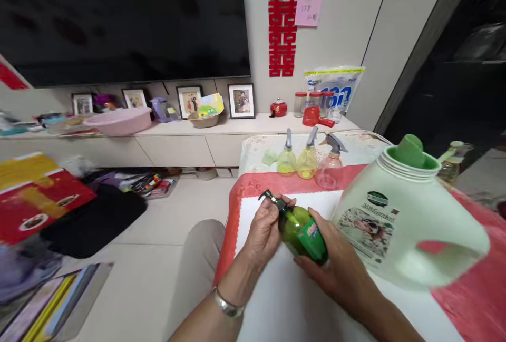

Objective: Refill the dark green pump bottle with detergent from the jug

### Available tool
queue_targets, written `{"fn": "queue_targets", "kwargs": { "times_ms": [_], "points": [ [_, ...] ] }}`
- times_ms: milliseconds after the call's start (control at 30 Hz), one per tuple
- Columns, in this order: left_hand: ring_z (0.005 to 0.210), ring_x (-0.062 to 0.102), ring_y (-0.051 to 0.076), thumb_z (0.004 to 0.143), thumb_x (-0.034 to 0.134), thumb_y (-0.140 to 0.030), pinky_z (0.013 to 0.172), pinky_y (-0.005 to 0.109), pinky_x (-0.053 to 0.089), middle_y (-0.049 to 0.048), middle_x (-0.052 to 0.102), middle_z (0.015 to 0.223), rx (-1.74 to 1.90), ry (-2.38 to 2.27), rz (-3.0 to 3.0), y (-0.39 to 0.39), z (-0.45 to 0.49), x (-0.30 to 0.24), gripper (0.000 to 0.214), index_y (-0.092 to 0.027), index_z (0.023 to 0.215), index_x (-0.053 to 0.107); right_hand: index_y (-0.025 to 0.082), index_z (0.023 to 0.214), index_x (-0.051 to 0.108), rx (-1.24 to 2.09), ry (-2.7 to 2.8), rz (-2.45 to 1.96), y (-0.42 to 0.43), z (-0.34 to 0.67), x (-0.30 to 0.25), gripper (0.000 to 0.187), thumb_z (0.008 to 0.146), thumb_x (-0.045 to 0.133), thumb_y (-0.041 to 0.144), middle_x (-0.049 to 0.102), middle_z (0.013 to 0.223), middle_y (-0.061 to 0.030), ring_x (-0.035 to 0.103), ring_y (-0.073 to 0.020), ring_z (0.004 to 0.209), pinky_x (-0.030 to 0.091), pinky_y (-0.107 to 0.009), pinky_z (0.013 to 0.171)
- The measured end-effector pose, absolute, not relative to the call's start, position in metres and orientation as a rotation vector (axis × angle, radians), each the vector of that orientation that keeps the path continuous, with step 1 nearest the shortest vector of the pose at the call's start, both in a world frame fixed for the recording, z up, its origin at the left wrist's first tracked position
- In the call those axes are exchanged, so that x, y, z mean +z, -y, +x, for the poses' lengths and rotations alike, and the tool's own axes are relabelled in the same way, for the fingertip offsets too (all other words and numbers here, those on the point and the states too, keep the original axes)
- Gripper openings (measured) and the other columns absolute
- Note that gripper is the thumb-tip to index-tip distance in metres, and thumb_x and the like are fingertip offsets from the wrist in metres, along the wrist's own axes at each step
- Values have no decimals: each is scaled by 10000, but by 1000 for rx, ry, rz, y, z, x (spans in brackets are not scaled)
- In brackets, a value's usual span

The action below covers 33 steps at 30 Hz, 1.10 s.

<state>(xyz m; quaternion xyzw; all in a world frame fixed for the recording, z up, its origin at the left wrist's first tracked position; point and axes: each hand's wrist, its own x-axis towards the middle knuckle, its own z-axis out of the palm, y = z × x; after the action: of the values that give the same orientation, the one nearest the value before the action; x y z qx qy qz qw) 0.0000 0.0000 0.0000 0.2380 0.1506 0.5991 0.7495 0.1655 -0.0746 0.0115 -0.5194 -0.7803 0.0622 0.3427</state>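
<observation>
The left hand (265, 228) grips the pump head (280, 204), the right hand (338, 250) the green bottle (297, 227) — pump fitted, tightness unclear, jug (415, 215) uncapped.

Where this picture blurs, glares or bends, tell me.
Head view: the red-yellow pack at far left and the right end of the red cloth look smeared; the TV shows dim reddish patches, likely reflections; the green bottle has a bright glint near its neck; wide-angle distortion seems to stretch the jug; the hands look fairly crisp.
</observation>
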Motion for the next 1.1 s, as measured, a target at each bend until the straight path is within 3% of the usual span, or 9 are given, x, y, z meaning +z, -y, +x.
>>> {"fn": "queue_targets", "kwargs": {
  "times_ms": [167, 233, 333, 467, 600, 733, 800, 967, 1100],
  "points": [
    [974, 707, 191, 680, 905, -252, 977, 308, 487, 28, 745, 936, 1310, -315, 523, -3, -3, 3, 353, -166, 957, 704, 247, 1533, 304, 813, 1810, -1388, 77, 173, 19, 786, 891, 604, 586, 361, 1493, -79, 364, -266, 1385, 355, -480, 1161],
    [981, 707, 197, 676, 907, -246, 974, 317, 490, 22, 740, 940, 1291, -303, 518, -2, -4, 5, 360, -177, 961, 699, 255, 1531, 319, 1285, 1531, -1313, 73, 179, 23, 854, 856, 623, 680, 342, 1512, -73, 358, -267, 1399, 352, -461, 1173],
    [1002, 704, 215, 678, 907, -260, 993, 347, 487, 25, 733, 948, 1240, -288, 533, 2, -4, 8, 370, -179, 967, 691, 232, 1536, 300, 1708, 1243, -1049, 67, 182, 28, 868, 856, 673, 622, 347, 1512, -86, 409, -242, 1370, 371, -396, 1171],
    [1012, 706, 230, 671, 911, -271, 1024, 374, 476, 25, 726, 950, 1218, -303, 544, 4, -2, 8, 384, -176, 967, 684, 234, 1507, 352, 1605, 1393, -1046, 67, 176, 29, 793, 867, 688, 562, 393, 1481, -69, 451, -227, 1328, 390, -376, 1154],
    [1042, 703, 246, 692, 897, -276, 1058, 398, 459, 31, 729, 963, 1254, -304, 560, 2, -1, 6, 374, -176, 981, 683, 273, 1522, 303, 928, 1759, -1430, 75, 167, 23, 790, 867, 642, 556, 405, 1462, -43, 428, -248, 1330, 387, -467, 1130],
    [1050, 701, 243, 701, 890, -261, 1086, 398, 438, 31, 731, 956, 1289, -329, 562, -1, -2, 5, 357, -173, 980, 685, 296, 1532, 231, 464, 1926, -1415, 81, 162, 18, 776, 872, 610, 449, 440, 1413, -45, 426, -249, 1303, 404, -510, 1088],
    [1045, 700, 241, 695, 893, -250, 1083, 398, 440, 30, 732, 944, 1293, -338, 553, -1, -3, 5, 355, -176, 975, 686, 299, 1525, 266, 599, 1884, -1406, 80, 166, 19, 776, 870, 626, 506, 411, 1447, -45, 394, -255, 1343, 363, -521, 1131],
    [1017, 704, 222, 704, 889, -260, 1059, 376, 456, 23, 725, 960, 1245, -293, 555, 1, -5, 6, 354, -183, 982, 682, 270, 1558, 228, 1553, 1344, -1191, 70, 184, 23, 901, 861, 645, 661, 329, 1521, -82, 367, -217, 1406, 352, -405, 1187],
    [1040, 707, 245, 747, 860, -280, 1071, 411, 451, 37, 723, 969, 1189, -269, 596, 4, -4, 6, 345, -174, 1019, 677, 244, 1576, 185, 1659, 1333, -1081, 67, 184, 25, 999, 817, 719, 616, 283, 1547, -91, 362, -209, 1411, 345, -356, 1196]
  ]
}}
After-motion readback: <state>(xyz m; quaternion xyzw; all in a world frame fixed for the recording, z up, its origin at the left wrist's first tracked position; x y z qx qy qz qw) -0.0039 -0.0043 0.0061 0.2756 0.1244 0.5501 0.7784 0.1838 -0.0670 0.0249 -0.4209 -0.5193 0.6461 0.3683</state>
